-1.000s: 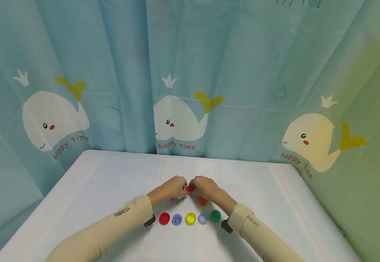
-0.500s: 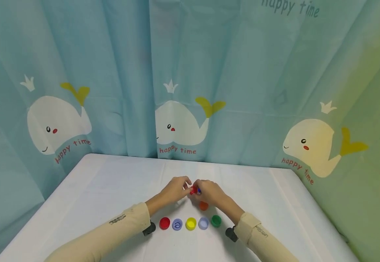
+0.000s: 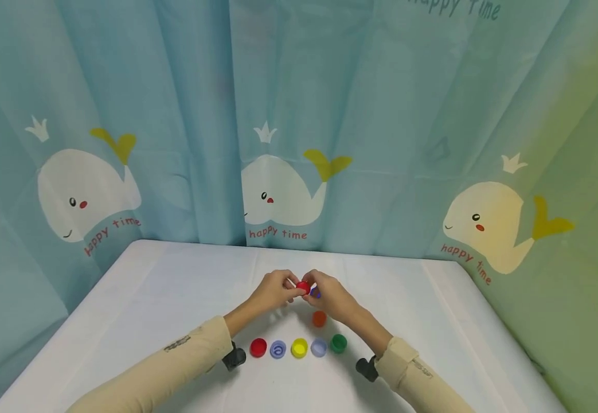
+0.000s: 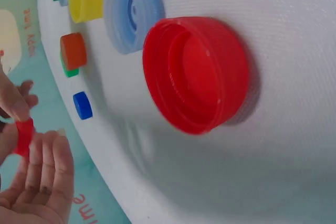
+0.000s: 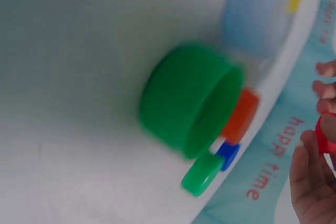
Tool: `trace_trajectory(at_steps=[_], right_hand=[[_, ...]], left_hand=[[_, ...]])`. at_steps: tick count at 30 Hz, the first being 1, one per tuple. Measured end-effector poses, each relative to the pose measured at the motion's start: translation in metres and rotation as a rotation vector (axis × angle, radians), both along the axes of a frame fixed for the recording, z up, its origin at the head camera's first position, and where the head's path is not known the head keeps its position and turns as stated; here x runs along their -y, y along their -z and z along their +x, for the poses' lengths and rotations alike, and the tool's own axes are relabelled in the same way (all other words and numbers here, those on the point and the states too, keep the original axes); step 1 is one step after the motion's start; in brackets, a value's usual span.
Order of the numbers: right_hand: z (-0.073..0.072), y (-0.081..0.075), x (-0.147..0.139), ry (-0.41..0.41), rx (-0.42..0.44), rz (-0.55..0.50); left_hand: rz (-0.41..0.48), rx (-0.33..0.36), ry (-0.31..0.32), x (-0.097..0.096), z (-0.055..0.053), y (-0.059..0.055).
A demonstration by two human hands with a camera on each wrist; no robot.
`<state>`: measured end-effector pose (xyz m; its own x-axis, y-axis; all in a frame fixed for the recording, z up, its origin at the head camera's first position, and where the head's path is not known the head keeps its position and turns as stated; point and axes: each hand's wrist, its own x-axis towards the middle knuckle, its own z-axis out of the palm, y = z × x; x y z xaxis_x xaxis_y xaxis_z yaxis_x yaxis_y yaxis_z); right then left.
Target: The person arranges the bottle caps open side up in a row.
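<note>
At lower centre, left hand point(image 3: 272, 291) and right hand point(image 3: 332, 297) pinch a red bottle cap point(image 3: 303, 288). We suppose this steadies it.

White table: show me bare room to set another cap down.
The table is bare outside the left sleeve, outside the right sleeve, and between both, nearer than the cap row. Crowded: the row, plus the orange cap, blue cap and small green cap beyond.

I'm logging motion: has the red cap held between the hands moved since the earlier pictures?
Yes: in the head view, the held red cap has shifted upward in the picture and slightly right, judged against the yellow cap in the row.
</note>
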<state>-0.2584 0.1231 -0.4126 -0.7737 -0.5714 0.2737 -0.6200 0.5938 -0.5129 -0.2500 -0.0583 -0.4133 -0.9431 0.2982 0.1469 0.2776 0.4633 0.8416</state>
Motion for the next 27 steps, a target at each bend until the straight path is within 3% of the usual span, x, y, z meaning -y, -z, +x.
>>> trace_trajectory(at_steps=[5,10,14,21,27], right_hand=[[0.011,-0.003,-0.004,0.045,0.089,-0.184],[0.018,-0.004,-0.011,0.090,0.115,-0.256],[0.021,-0.006,-0.019,0.100,0.126,-0.264],[0.027,-0.008,-0.041,0.070,0.074,-0.243],[0.038,-0.011,-0.059,0.021,0.055,-0.187]], left_hand=[[0.056,-0.003,0.045,0.003,0.001,-0.003],[0.061,-0.068,0.088,0.003,0.005,-0.006],[0.047,-0.121,0.096,-0.002,0.012,-0.008],[0.006,-0.206,0.132,-0.018,0.018,-0.011],[-0.009,-0.219,0.250,-0.024,0.024,-0.012]])
